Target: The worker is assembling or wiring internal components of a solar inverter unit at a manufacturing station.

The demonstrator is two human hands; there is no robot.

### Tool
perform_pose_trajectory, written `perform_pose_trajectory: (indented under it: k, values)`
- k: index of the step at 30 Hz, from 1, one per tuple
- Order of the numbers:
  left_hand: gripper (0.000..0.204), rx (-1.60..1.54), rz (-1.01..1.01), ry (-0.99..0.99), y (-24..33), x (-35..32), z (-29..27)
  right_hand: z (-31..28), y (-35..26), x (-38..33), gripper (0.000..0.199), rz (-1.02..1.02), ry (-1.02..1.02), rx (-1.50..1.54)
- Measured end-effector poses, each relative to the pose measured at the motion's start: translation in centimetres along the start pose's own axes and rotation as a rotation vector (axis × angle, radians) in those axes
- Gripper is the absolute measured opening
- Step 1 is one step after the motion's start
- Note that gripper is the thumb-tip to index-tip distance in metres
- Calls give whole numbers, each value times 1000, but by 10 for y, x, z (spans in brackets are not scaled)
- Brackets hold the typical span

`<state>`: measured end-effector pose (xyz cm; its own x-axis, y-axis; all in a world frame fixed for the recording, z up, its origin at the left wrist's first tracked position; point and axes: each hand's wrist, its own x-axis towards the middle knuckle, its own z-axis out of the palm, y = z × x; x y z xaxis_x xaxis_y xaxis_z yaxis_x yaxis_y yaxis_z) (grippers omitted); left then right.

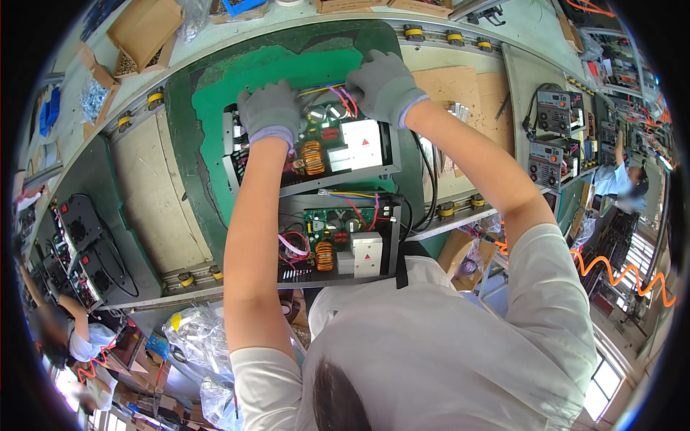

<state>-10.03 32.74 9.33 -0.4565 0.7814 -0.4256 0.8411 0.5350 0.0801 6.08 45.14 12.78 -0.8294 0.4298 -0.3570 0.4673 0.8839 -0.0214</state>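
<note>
Two open black metal chassis with circuit boards lie one behind the other in front of me. The far chassis (pixel 345 172) holds a green board, a copper-wound coil (pixel 313 157) and a white metal block (pixel 359 144), and sits slightly askew on a green mat (pixel 215 79). My left hand (pixel 272 109), in a grey glove, is closed over its far left part. At its far right corner my right hand (pixel 382 87), also gloved, is closed beside purple and yellow wires; its fingertips are partly hidden. The near chassis (pixel 392 251), with a similar board and coil, is untouched.
Roller rails (pixel 445 210) edge the work line. Black cables (pixel 431 179) hang right of the chassis. Finished-looking units with dials (pixel 550 161) stand at right, more units (pixel 86 230) at left. Cardboard boxes of small parts (pixel 144 36) line the far side. Other people work on both sides.
</note>
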Motion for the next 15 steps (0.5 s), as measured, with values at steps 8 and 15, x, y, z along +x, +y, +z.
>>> perform_pose_trajectory:
  k: [8, 15]
  values:
    - [24, 54, 12, 361, 17, -24, -14, 10, 6, -35, 13, -124, 444, 12]
    - [25, 65, -6, 358, 15, -24, -10, 12, -2, -30, 15, -129, 397, -113]
